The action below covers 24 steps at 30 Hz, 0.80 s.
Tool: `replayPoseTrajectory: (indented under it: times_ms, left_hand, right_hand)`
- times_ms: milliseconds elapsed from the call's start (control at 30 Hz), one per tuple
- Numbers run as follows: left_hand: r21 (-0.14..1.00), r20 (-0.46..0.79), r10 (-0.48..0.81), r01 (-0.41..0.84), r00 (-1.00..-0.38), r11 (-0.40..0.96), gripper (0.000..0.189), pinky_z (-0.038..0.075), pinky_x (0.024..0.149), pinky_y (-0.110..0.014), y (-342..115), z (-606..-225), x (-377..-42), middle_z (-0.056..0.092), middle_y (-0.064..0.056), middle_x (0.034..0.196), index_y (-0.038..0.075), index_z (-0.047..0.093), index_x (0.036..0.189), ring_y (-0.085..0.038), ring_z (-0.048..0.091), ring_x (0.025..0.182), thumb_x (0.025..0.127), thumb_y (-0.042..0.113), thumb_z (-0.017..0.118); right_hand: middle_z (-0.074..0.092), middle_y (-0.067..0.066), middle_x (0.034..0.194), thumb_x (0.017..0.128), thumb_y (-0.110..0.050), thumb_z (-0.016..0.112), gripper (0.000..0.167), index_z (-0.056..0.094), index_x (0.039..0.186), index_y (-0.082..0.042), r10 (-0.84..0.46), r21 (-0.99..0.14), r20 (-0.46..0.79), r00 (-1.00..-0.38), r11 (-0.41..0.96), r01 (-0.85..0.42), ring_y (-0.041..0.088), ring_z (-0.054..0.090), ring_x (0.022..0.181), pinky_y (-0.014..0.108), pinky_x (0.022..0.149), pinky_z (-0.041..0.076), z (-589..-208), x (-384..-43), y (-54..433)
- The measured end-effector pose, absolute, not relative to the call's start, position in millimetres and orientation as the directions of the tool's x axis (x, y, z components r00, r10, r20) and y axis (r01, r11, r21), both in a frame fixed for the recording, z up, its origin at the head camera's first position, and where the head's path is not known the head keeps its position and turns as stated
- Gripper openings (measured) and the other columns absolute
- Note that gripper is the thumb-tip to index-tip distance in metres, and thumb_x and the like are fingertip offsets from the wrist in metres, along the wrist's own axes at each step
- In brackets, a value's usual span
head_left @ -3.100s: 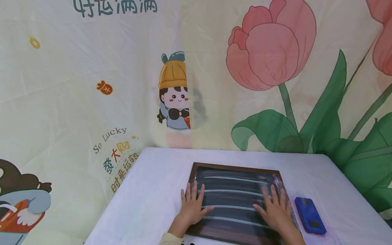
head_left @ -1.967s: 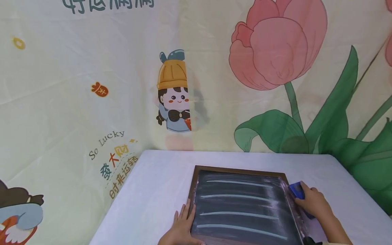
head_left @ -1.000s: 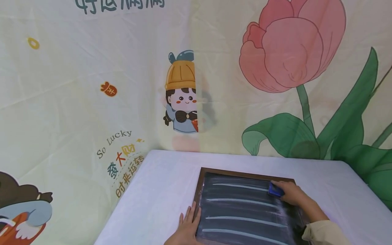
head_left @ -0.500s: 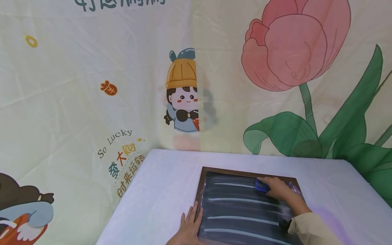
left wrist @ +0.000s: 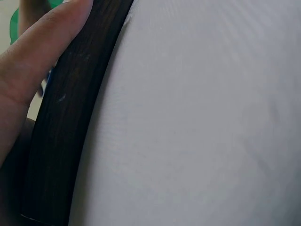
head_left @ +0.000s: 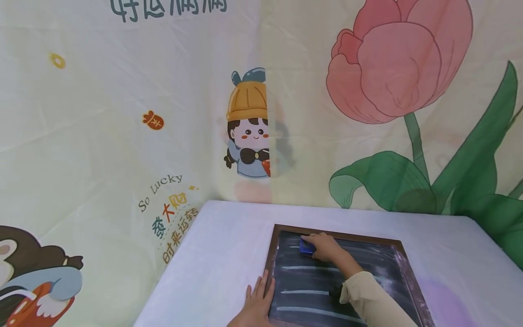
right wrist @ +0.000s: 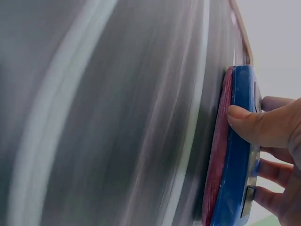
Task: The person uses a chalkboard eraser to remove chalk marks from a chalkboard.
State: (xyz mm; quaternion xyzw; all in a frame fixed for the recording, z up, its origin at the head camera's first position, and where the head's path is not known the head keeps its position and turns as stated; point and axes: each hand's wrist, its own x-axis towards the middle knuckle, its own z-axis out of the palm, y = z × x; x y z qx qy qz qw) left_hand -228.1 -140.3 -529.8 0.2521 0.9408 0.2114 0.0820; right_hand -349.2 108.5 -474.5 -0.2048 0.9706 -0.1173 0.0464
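A small framed blackboard [head_left: 302, 279] with several white chalk lines lies on the white table. My right hand [head_left: 324, 247] grips a blue chalkboard eraser [head_left: 306, 247] near the board's upper left, on the top chalk line. In the right wrist view, thumb and fingers hold the eraser [right wrist: 240, 146] by its sides, its reddish felt face against the board. Only a short left end of the top line shows; to the right of the hand that strip is smeared dark. My left hand [head_left: 257, 302] rests with straight fingers along the left wooden frame [left wrist: 70, 103].
White cloth covers the table [head_left: 220, 254]. A purple chalk smudge [head_left: 443, 299] marks it right of the board. Behind stands a printed backdrop [head_left: 298, 104] with a tulip and cartoon figures. My right sleeve [head_left: 372, 297] crosses over the board.
My right hand has picked up the eraser from the table's right side and swept it leftward along the top line, which is wiped there. My left hand has shifted to the left frame.
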Motion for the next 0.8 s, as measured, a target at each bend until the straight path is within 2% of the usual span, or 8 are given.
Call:
replayPoseTrajectory:
  times_ms: [233,400,600,800]
  left_hand:
    - [0.419,-0.042,0.499,0.438,-0.866,0.796,0.115,0.019,0.098,-0.067,-138,-531,-227,0.006,-0.023,0.15,-0.002,0.021,0.142,-0.046,0.018,0.134,0.061,0.061,0.072]
    - [0.42,-0.037,0.498,0.439,-0.866,0.794,0.115,0.019,0.098,-0.067,-138,-533,-225,0.005,-0.023,0.15,-0.001,0.021,0.142,-0.046,0.018,0.133,0.062,0.064,0.07]
    - [0.435,-0.059,0.491,0.42,-0.869,0.796,0.115,0.018,0.099,-0.067,-138,-535,-224,0.005,-0.023,0.151,0.0,0.02,0.143,-0.045,0.018,0.134,0.062,0.065,0.07]
    - [0.46,-0.048,0.493,0.419,-0.868,0.782,0.118,0.016,0.099,-0.068,-141,-531,-223,0.001,-0.022,0.152,0.002,0.015,0.145,-0.045,0.015,0.135,0.062,0.067,0.067]
  right_hand:
    - [0.056,0.015,0.125,0.073,-0.014,0.074,0.056,0.056,0.126,-0.014,-0.467,-0.275,0.025,-0.884,0.847,-0.455,0.039,0.05,0.11,0.053,0.091,0.039,-478,-353,59]
    - [0.056,0.014,0.126,0.073,-0.015,0.074,0.056,0.056,0.127,-0.016,-0.469,-0.266,0.035,-0.883,0.847,-0.46,0.037,0.051,0.111,0.051,0.092,0.041,-481,-352,47]
    - [0.054,0.012,0.129,0.077,-0.017,0.072,0.057,0.052,0.131,-0.018,-0.464,-0.29,0.003,-0.886,0.847,-0.445,0.036,0.049,0.115,0.05,0.093,0.041,-484,-349,59]
    - [0.052,0.014,0.13,0.077,-0.012,0.071,0.059,0.05,0.132,-0.016,-0.416,-0.344,-0.022,-0.909,0.857,-0.384,0.037,0.047,0.118,0.052,0.093,0.04,-479,-348,99]
